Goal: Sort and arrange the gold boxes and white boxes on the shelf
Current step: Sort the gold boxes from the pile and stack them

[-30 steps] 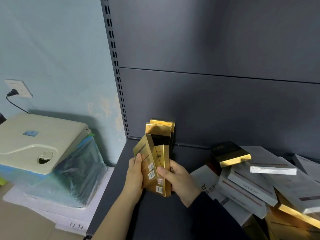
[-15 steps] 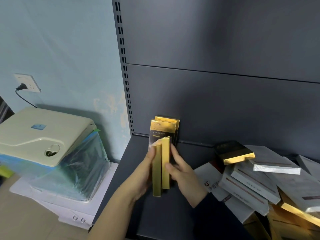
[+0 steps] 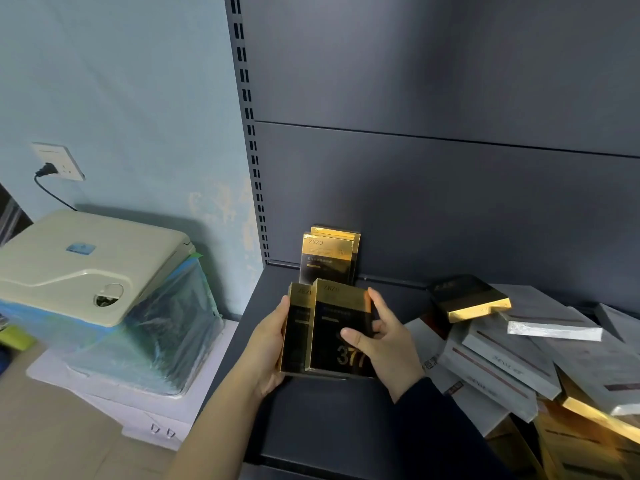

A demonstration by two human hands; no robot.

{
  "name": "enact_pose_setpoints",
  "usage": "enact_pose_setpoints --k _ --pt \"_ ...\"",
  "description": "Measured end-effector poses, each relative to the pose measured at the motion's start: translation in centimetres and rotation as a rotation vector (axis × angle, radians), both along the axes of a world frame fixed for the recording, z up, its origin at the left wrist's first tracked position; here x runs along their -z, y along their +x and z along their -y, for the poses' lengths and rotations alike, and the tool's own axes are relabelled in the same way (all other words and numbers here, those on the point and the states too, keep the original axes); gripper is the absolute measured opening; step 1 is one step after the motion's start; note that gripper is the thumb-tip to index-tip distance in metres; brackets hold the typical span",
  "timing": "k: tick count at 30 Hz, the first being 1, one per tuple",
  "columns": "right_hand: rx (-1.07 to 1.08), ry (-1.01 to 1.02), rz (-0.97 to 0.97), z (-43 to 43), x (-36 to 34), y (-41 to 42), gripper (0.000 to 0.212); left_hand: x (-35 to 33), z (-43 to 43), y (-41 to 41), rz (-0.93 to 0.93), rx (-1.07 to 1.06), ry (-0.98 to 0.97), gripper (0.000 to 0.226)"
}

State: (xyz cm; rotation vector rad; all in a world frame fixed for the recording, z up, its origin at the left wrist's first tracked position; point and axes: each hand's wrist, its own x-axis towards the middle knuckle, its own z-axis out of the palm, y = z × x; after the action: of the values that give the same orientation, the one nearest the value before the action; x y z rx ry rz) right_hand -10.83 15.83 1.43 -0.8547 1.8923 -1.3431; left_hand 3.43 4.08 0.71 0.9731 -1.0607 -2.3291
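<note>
The held pair (image 3: pixel 332 317), two gold boxes, stood upright and face-out just above the shelf (image 3: pixel 311 431), near its left end and in front of the standing boxes (image 3: pixel 329 258), two more gold ones propped against the back panel (image 3: pixel 450 202). The pair overlapped, the right box in front, probably squared together so both could join that row in one go. The left hand (image 3: pixel 268 351) cupped the pair's left edge and lower corner, thumb laid along the edge; its fingers were behind the card and could not be told. The right hand (image 3: pixel 384 344) pinched the front box, thumb pressed across the dark face, forefinger straight up the right edge, the other fingers curled behind.

The boxes were slim flat cartons, mirror-gold at the top and edges, glossy black below with gold print; such foil would likely be slick to grip. The white boxes (image 3: pixel 502 355) lay in a loose slanted heap at the shelf's right, matte grey-white with a thin dark stripe, unsorted yet. A gold box (image 3: pixel 467 299) lay flat on top of them. The shelf was dark matte metal with a slotted upright (image 3: pixel 249 133). Off its left stood a beige machine (image 3: pixel 86 265) wrapped in clear film, a socket (image 3: pixel 59 161) on the wall above
</note>
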Motion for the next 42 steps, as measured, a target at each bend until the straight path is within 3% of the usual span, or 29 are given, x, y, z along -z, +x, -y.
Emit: enact_pose_setpoints --k 4,7,11,17,20,22,26,29,32,34,36,38,40,42 --pt "0.029 -0.025 0.087 0.0 0.2 0.2 0.061 0.3 0.2 0.5 0.012 -0.032 -0.085 0.043" --pt "0.049 -0.014 0.120 0.0 0.6 0.2 0.061 0.6 0.7 1.3 0.035 -0.034 -0.265 0.029" --pt "0.096 0.106 0.122 -0.2 1.1 -0.3 0.052 1.4 2.1 3.2 0.282 -0.122 -0.532 0.032" --pt "0.110 0.318 -0.278 0.3 1.6 1.5 0.061 1.9 3.9 3.6 0.774 -0.040 -0.870 0.013" --pt "-0.005 0.464 -0.542 0.5 1.3 2.0 0.065 2.8 4.9 3.3 0.936 0.004 -1.085 0.024" --pt "-0.043 0.548 -0.627 0.8 1.4 1.9 0.064 2.8 4.9 3.0 0.999 0.016 -1.117 0.029" --pt "-0.047 0.566 -0.668 1.1 0.7 1.9 0.060 2.5 3.6 2.4 1.017 -0.024 -1.093 0.042" --pt "0.008 0.434 -0.684 -0.5 -1.4 1.3 0.053 2.1 2.9 2.2 1.021 -0.116 -1.135 0.055" --pt "0.201 0.249 -0.741 -2.6 -5.1 -2.1 0.042 0.8 1.9 1.4 0.920 -0.205 -1.186 0.049" --pt "0.410 0.176 -0.898 -3.8 -6.9 -5.4 0.050 -0.1 0.7 0.3 0.809 -0.225 -1.203 0.040" --pt "0.491 0.334 -1.076 -4.2 -7.2 -8.0 0.074 -0.6 -0.8 -1.1 0.719 -0.193 -1.241 0.034" --pt "0.339 0.649 -1.106 -4.0 -6.4 -9.1 0.092 -0.6 -2.3 -2.6 0.646 -0.102 -1.269 0.030" --pt "0.184 0.800 -1.148 -3.9 -4.7 -9.7 0.075 -0.1 -3.5 -4.2 0.590 0.001 -1.266 0.029" --pt "0.168 0.756 -1.210 -4.1 -3.7 -10.2 0.046 0.3 -4.4 -5.3 0.530 0.076 -1.257 0.028"
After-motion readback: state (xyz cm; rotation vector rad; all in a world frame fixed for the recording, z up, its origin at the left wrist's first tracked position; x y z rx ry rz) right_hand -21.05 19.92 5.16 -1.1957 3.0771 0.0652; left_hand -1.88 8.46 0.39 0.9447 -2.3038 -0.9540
